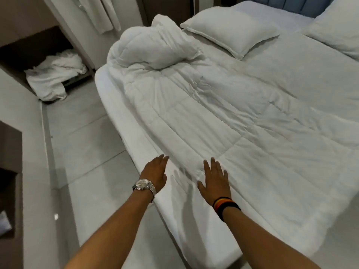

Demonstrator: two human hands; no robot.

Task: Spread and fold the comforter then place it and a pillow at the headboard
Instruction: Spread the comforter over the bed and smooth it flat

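Both flat hands atop comforter edge

My one head-worn camera looks forward and down from the foot corner of the bed, close over my hands, facing diagonally up the bed toward the headboard at its far edge.

The comforter lies spread on the bed, bunched at its far left corner. Behind the bunch lies a pillow, a second pillow to its right, both before the headboard. Both hands hover at the near left edge.
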